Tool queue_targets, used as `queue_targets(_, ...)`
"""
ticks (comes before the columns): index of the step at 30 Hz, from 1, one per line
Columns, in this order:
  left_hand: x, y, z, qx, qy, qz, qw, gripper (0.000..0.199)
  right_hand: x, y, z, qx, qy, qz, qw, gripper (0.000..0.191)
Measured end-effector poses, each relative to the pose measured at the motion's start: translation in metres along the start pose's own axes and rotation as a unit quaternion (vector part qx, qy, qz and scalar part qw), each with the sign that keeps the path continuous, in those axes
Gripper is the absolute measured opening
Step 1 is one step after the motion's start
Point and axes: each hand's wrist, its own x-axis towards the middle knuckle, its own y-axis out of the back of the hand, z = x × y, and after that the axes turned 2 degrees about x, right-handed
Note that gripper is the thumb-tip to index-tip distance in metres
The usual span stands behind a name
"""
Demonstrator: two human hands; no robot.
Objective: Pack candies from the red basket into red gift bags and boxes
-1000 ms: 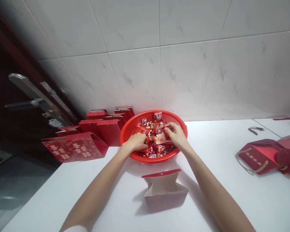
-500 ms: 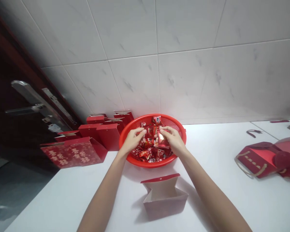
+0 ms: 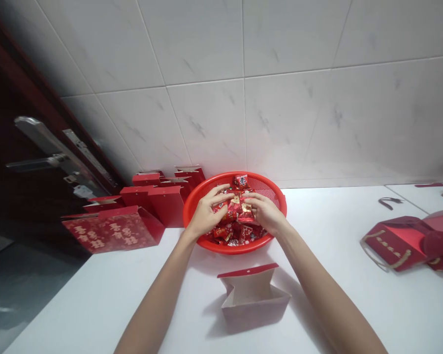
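Observation:
A red plastic basket (image 3: 230,250) holds many small wrapped sweets in red, gold and white wrappers. Over its left half is my left hand (image 3: 208,211), fingers stretched and thumb apart, beside a shiny red-and-gold packet (image 3: 235,202). At the right half, my right hand (image 3: 268,215) pinches another red-and-gold sweet packet (image 3: 246,210); its thumb is mostly hidden. A red paper gift bag (image 3: 256,314) stands with its mouth open between my forearms, in front of the basket, its pale inside showing.
Several red gift bags (image 3: 166,204) stand left of the basket, one with gold lettering (image 3: 112,233) in front. Red boxes with rope handles (image 3: 391,246) lie at the right, near a dark ribbon (image 3: 390,201). A tiled wall (image 3: 299,128) runs behind; a dark door (image 3: 7,206) is at left.
My left hand has opened and moved slightly right over the sweets. The packet at my right hand has tilted and sits a little lower in the basket. The camera view has shifted slightly.

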Motion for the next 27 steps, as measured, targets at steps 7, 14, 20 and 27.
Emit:
queue_targets(7, 0.004, 0.010, -0.006, 0.177, 0.054, 0.045, 0.982, 0.044, 0.000, 0.000, 0.002, 0.058, 0.039, 0.048, 0.996, 0.041)
queue_targets(14, 0.000, 0.020, -0.011, 0.198, 0.140, -0.287, 0.927, 0.031, -0.005, -0.003, 0.000, 0.043, 0.041, 0.030, 0.998, 0.037)
queue_targets(20, 0.008, 0.009, -0.015, 0.258, 0.207, -0.357, 0.874, 0.042, -0.006, -0.002, 0.000, 0.039, 0.062, 0.035, 0.997, 0.032)
queue_targets(27, 0.013, 0.011, -0.014, 0.336, 0.179, -0.253, 0.889, 0.028, -0.004, -0.002, 0.001, 0.033, 0.057, 0.042, 0.997, 0.031)
